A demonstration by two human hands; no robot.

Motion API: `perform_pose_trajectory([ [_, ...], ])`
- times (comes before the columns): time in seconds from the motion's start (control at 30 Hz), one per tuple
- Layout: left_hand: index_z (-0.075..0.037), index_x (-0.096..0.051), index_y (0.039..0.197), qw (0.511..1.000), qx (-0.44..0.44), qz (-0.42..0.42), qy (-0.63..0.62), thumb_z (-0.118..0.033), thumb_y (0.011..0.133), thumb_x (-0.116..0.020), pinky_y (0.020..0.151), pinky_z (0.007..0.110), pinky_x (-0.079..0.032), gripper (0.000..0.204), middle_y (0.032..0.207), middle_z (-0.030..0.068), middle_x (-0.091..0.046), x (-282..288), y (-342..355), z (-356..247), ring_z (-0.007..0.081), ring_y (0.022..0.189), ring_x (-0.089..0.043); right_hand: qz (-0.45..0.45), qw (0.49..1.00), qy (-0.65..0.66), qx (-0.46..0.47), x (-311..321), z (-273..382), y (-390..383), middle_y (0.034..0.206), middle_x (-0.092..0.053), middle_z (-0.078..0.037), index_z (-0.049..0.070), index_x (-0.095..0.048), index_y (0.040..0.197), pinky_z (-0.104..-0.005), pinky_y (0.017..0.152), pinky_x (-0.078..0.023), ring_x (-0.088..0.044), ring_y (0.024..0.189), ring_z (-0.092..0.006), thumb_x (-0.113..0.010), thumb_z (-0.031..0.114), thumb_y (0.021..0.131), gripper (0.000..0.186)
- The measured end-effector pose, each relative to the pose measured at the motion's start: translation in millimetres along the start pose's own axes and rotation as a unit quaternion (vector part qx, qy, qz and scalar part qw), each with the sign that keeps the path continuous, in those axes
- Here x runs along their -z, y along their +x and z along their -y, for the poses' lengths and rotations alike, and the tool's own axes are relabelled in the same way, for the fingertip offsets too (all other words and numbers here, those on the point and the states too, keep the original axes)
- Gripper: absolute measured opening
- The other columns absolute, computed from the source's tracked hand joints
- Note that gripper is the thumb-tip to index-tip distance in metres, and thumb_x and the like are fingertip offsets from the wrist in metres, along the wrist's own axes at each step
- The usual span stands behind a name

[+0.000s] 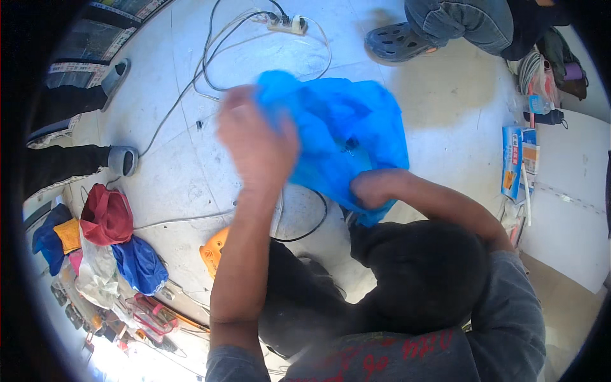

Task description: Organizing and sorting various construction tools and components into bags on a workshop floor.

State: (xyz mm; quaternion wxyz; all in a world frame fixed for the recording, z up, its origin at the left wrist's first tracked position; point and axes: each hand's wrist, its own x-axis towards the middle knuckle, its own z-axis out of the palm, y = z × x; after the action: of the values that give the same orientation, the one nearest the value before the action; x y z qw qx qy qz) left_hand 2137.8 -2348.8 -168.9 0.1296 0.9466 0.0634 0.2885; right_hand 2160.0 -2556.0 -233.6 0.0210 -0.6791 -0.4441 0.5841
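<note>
A crumpled blue bag [328, 121] is held up over my knees, with a small dark object [350, 144] on it near the middle. My left hand [254, 130] is at its upper left edge, fingers smeared by motion, so their grip is unclear. My right hand [372, 188] reaches into the lower right of the bag, its fingers hidden by the fabric.
A power strip [286, 25] with cables lies ahead. Other people's feet [398, 44] are at upper right and left. An orange case [213, 248] sits beside my leg. Coloured bags [105, 213] and tools lie left; packages [519, 159] and a white board [569, 204] lie right.
</note>
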Motion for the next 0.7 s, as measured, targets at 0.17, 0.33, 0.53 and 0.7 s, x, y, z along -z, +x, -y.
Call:
perform_pose_trajectory([
  [0.17, -0.003, -0.059, 0.104, 0.885, -0.040, 0.458, -0.080, -0.026, 0.080, -0.067, 0.089, 0.045, -0.046, 0.034, 0.100, 0.0144, -0.066, -49.2, -20.1, -14.3, 0.0326, 0.095, -0.063, -0.317, 0.944, 0.091, -0.022, 40.6, -64.5, 35.2, 0.108, -0.063, -0.023, -0.002, -0.059, 0.112, -0.0435, 0.089, -0.046, -0.060, 0.102, -0.0347, -0.053, 0.010, 0.080, 0.035],
  [0.33, -0.009, -0.030, 0.141, 0.862, 0.112, 0.493, 0.045, -0.035, 0.070, -0.073, 0.096, 0.045, -0.046, 0.087, 0.123, 0.0272, -0.055, -91.0, -42.5, 75.5, 0.0373, 0.115, -0.055, -0.521, 0.836, -0.077, -0.152, 80.7, -150.1, 32.1, 0.138, -0.037, -0.031, -0.004, -0.041, 0.132, -0.0446, 0.105, -0.037, -0.038, 0.128, -0.0434, -0.060, 0.011, 0.079, 0.059],
  [0.53, -0.007, -0.038, 0.136, 0.823, 0.053, 0.561, 0.077, -0.035, 0.071, -0.072, 0.098, 0.045, -0.044, 0.079, 0.124, 0.0287, -0.052, -97.5, -27.5, 64.8, 0.0414, 0.115, -0.053, -0.392, 0.885, -0.101, -0.232, 67.9, -122.0, 42.8, 0.149, -0.020, -0.031, -0.004, -0.026, 0.142, -0.0492, 0.107, -0.034, -0.027, 0.136, -0.0436, -0.068, 0.015, 0.075, 0.080],
  [0.7, -0.003, -0.050, 0.123, 0.860, 0.100, 0.478, 0.148, -0.028, 0.085, -0.060, 0.094, 0.047, -0.045, 0.046, 0.120, 0.0237, -0.053, -81.7, -14.1, 3.8, 0.0377, 0.110, -0.056, -0.404, 0.896, -0.109, -0.151, 89.7, -77.1, 22.1, 0.118, -0.053, -0.023, -0.001, -0.055, 0.113, -0.0472, 0.089, -0.048, -0.052, 0.113, -0.0391, -0.061, 0.008, 0.078, 0.037],
])
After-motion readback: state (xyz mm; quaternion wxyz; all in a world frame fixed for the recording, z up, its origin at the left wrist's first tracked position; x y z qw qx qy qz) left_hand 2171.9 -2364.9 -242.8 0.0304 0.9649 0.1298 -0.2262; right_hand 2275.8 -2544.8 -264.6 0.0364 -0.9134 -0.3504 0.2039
